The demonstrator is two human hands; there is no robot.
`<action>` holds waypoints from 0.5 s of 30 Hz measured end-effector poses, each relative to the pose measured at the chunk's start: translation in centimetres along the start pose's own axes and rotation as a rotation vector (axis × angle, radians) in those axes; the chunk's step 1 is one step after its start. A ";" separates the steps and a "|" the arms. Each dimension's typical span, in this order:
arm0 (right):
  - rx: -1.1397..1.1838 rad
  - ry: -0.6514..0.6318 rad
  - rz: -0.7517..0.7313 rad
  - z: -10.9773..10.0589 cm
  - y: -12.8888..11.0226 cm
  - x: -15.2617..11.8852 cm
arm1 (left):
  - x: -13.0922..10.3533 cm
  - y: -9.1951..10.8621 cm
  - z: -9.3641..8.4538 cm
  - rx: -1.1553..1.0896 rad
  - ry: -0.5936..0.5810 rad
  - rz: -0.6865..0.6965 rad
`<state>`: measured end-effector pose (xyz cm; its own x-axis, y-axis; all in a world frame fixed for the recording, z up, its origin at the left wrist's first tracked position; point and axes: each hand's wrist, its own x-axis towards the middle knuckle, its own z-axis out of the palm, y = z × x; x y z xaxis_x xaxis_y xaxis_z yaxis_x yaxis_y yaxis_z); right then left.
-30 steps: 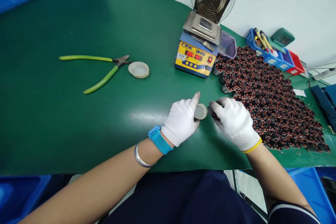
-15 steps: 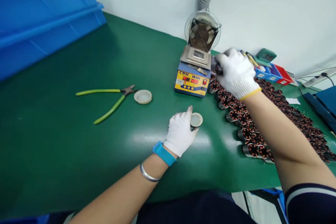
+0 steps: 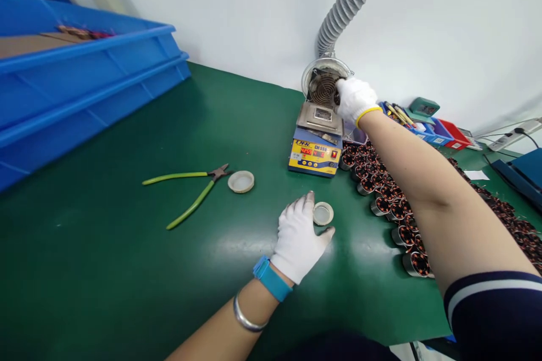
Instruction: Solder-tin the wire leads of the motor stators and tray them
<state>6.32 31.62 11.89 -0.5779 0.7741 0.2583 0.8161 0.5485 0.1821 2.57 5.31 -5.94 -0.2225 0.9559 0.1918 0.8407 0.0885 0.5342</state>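
Observation:
My left hand, in a white glove, rests on the green table with thumb and forefinger spread beside a small round dish. My right hand, gloved too, is up behind the yellow and blue machine, near the round fan grille. Its fingers close on a dark part, mostly hidden, by the grille's right side. Another round dish lies to the left, close to the jaws of open green-handled cutters.
Rows of metal cylinders with copper windings cover the right side. Stacked blue bins stand at the left. A grey hose rises behind the machine. Small blue and red boxes sit at the back right.
My right hand has moved from the machine's right side to the fan grille. My left hand's thumb and forefinger remain around the small dish. The camera view has shifted.

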 end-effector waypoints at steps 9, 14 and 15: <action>0.455 -0.013 0.290 2.9 -0.1 2.3 | -0.4 -0.6 0.9 0.032 0.161 0.105; 0.565 0.076 0.286 1.4 0.1 1.4 | -0.3 -0.6 0.7 0.017 0.178 0.094; 0.626 0.095 0.283 0.7 0.4 0.7 | -0.3 -0.6 0.6 0.014 0.178 0.096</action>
<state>6.23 32.57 11.46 -0.3172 0.8987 0.3028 0.7647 0.4312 -0.4789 2.45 5.17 -6.84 -0.2233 0.8958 0.3843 0.8690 0.0043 0.4949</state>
